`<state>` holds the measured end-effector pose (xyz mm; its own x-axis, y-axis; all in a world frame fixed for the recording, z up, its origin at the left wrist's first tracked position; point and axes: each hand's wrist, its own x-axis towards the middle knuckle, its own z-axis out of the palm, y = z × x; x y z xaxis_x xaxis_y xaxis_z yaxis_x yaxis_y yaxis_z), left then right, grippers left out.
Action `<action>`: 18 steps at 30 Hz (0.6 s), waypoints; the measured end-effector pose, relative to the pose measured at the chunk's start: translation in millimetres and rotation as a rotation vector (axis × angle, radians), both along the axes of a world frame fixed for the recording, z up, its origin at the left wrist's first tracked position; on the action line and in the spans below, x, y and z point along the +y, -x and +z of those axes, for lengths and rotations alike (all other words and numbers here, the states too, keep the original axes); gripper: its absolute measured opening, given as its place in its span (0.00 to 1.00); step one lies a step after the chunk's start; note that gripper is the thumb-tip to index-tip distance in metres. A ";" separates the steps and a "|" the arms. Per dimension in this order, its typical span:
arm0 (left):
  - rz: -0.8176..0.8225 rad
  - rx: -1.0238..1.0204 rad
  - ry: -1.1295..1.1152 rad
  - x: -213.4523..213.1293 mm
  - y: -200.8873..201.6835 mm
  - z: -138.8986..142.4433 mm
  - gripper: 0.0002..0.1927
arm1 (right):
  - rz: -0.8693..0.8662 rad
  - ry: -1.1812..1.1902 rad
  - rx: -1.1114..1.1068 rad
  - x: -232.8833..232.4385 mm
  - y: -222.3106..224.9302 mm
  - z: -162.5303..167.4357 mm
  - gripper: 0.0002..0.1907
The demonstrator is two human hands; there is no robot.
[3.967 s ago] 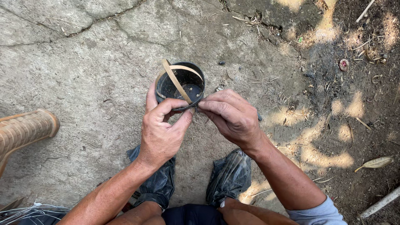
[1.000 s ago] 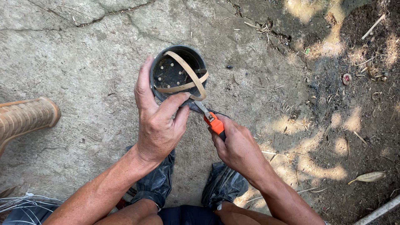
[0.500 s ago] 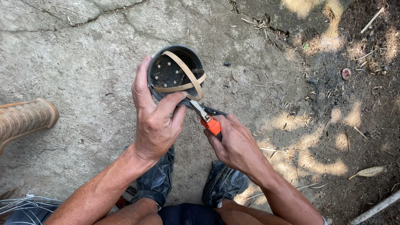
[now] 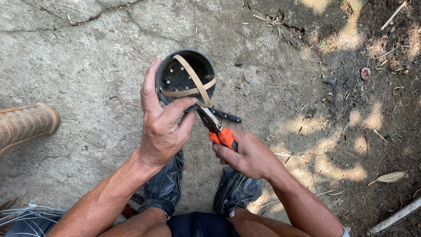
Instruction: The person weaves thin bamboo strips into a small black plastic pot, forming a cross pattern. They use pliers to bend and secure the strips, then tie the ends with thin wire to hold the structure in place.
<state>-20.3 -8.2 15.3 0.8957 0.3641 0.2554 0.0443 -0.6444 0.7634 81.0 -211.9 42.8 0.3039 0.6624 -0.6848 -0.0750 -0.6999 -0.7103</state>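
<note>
Diagonally, orange-handled pliers [image 4: 217, 130] in right hand [image 4: 247, 156], nose up-left at black pot [image 4: 186, 79] in left hand [image 4: 162, 127].

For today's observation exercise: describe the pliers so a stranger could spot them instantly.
Start at the dark perforated pot over the cracked concrete. Just below its rim, the right hand grips the pliers. Orange handles set them apart from the black-handled knife beside them.

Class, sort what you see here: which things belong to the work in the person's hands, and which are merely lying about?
In use:
left hand gripping the black perforated pot
tan strips crossing the pot's mouth
right hand holding orange-handled pliers at the pot's rim

Lying about:
dark knife on the concrete
tan boot
wire coil
dry leaf
pale stick
</note>
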 end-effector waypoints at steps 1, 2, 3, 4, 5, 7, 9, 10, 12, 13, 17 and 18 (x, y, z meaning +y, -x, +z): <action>0.000 0.001 -0.003 -0.2 0.1 -0.3 0.08 | -0.006 -0.028 0.052 -1.4 -0.3 -1.6 0.12; -0.001 0.004 -0.007 0.0 0.6 -0.4 0.08 | -0.013 -0.055 0.105 -2.0 -0.6 -3.3 0.12; -0.002 0.005 -0.009 0.1 0.9 -0.7 0.09 | -0.020 -0.082 0.156 -2.7 -1.1 -4.6 0.12; -0.005 0.003 -0.005 0.0 0.5 -1.2 0.08 | -0.044 -0.091 0.232 -3.5 -1.9 -5.0 0.12; -0.007 0.000 -0.003 -0.2 0.1 -1.9 0.08 | -0.066 -0.103 0.307 -3.9 -2.6 -5.7 0.11; -0.007 0.006 0.026 -0.7 0.8 -2.2 0.08 | -0.090 -0.095 0.358 -3.6 -0.9 -5.3 0.11; -0.001 0.009 0.074 -0.3 -0.3 -2.9 0.07 | -0.088 -0.060 0.299 0.2 2.1 -6.0 0.11; 0.013 0.020 0.096 -0.5 0.4 -2.4 0.08 | -0.041 0.048 0.187 3.0 6.5 -6.1 0.10; 0.037 0.033 0.140 -0.8 0.1 -1.8 0.08 | 0.049 0.264 -0.044 8.6 14.1 -6.0 0.11; 0.044 0.033 0.142 -1.6 -0.6 -1.7 0.08 | 0.048 0.139 -0.188 9.5 14.5 -5.6 0.11; 0.065 0.032 0.079 -4.8 0.4 0.3 0.08 | -0.018 -0.008 -0.379 14.5 16.8 -3.5 0.13; 0.065 0.030 0.047 -5.5 0.8 0.6 0.08 | -0.053 0.048 -0.335 15.1 17.0 -2.3 0.14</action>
<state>-21.1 -13.8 15.9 0.8767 0.4327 0.2103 0.1081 -0.6031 0.7903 63.9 -196.8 40.5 0.5504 0.6090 -0.5711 0.1196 -0.7345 -0.6680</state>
